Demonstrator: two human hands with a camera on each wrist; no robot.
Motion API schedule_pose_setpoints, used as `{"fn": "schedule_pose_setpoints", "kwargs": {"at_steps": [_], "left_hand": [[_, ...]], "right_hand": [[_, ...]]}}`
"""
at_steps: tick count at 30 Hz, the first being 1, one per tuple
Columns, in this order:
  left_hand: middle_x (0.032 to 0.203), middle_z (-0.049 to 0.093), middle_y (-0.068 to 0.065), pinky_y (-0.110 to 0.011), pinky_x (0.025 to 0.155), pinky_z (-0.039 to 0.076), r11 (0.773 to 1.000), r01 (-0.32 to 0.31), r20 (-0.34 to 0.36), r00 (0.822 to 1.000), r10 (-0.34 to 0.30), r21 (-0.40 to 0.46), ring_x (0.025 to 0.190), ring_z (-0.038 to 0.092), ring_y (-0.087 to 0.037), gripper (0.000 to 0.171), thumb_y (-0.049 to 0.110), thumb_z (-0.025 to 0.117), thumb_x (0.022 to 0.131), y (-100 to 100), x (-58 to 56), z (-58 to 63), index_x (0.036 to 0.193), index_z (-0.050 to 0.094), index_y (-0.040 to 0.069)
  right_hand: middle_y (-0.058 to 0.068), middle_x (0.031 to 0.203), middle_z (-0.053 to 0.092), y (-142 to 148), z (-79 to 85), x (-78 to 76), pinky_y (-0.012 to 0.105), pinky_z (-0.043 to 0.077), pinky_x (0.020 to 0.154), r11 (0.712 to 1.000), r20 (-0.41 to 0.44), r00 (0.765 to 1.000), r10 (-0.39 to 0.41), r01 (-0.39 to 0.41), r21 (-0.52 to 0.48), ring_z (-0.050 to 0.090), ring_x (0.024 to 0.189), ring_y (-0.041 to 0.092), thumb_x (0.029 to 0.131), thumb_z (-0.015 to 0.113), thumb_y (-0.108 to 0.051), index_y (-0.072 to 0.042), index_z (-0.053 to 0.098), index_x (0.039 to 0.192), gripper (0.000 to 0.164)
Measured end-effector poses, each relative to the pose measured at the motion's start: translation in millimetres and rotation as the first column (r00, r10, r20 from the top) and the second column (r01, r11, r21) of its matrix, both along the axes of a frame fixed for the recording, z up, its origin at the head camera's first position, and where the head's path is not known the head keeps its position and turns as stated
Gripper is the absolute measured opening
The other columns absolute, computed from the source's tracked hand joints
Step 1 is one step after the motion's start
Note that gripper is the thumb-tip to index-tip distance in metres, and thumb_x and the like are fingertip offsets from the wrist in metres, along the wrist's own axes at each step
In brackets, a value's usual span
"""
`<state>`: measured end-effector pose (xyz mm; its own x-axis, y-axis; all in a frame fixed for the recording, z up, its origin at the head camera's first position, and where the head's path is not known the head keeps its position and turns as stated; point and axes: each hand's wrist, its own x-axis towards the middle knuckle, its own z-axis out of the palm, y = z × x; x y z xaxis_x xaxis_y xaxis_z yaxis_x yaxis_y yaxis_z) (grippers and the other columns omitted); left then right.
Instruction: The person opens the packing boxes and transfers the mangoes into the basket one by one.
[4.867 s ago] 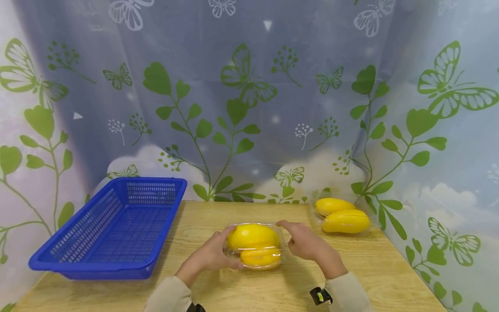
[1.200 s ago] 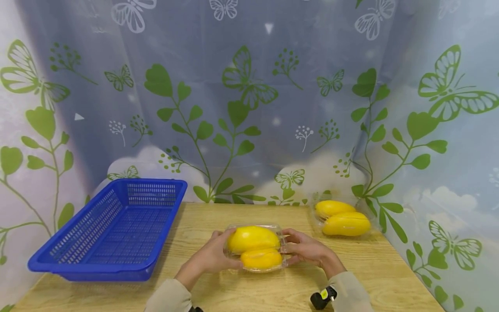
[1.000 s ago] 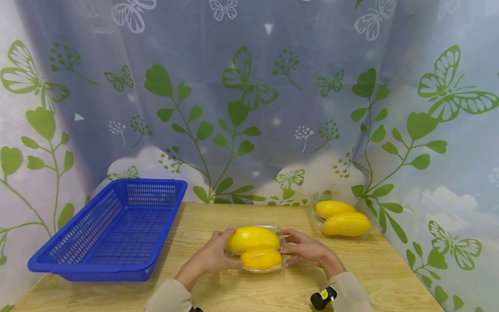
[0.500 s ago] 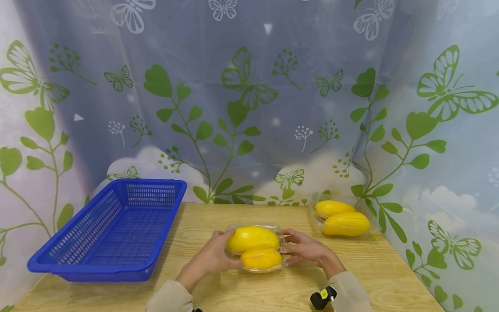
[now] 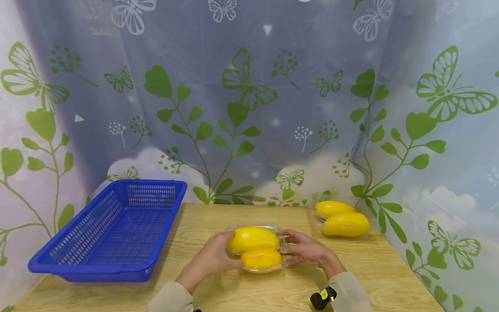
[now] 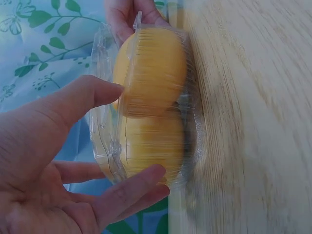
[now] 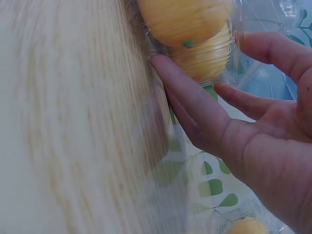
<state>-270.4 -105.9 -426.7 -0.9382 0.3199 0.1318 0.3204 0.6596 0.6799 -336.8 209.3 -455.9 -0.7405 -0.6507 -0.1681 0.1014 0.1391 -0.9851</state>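
Observation:
Two yellow oblong fruits (image 5: 253,239) lie in a clear plastic clamshell box (image 5: 262,270) on the table in front of me. My left hand (image 5: 214,255) grips the box's left side. In the left wrist view, its thumb sits against the upper part and its fingers spread along the other end. From the right, my right hand (image 5: 306,249) holds the box's right side. The right wrist view shows its fingers (image 7: 195,97) around that end, with a small green spot on one fruit. Plastic glare hides whether the lid is latched.
A blue perforated plastic basket (image 5: 99,272) stands at the left of the wooden table (image 5: 226,292). At the back right lies a second clear box (image 5: 368,203) with two yellow fruits (image 5: 345,224). A butterfly-printed curtain (image 5: 249,130) surrounds the table's back and sides.
Earliest, my right index finger pointed at the box's far right corner; since then the right hand has moved to hold its right side. Over the last second the hands and box stay nearly still.

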Motion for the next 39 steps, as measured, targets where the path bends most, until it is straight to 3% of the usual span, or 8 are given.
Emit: {"fn": "schedule_pose_setpoints", "kwargs": {"at_steps": [9, 39], "left_hand": [[0.144, 0.056, -0.033, -0.059, 0.115, 0.043, 1.0, 0.014, -0.071, 0.997, -0.013, 0.014, 0.135, 0.054, -0.049, 0.092, 0.031, 0.092, 0.075, 1.0, -1.6, -4.6, 0.143, 0.049, -0.015], [0.148, 0.052, -0.032, -0.062, 0.116, 0.04, 1.0, -0.013, -0.017, 1.0, 0.012, -0.027, 0.137, 0.05, -0.05, 0.09, 0.032, 0.088, 0.077, 2.5, 1.1, -0.8, 0.147, 0.049, -0.01]], "right_hand": [[0.036, 0.152, 0.031, 0.0, 1.2, 2.1, 0.038, 0.063, 0.088, 1.0, -0.009, 1.0, -0.007, 0.007, -0.006, 0.063, 0.112, 0.021, 0.104, 0.06, -0.014, 0.009, 0.018, 0.157, 0.072], [0.035, 0.152, 0.033, -0.4, 0.6, 1.6, 0.041, 0.062, 0.091, 1.0, -0.025, 1.0, -0.007, 0.007, 0.011, 0.063, 0.114, 0.022, 0.104, 0.06, -0.014, 0.007, 0.019, 0.157, 0.07]]}}
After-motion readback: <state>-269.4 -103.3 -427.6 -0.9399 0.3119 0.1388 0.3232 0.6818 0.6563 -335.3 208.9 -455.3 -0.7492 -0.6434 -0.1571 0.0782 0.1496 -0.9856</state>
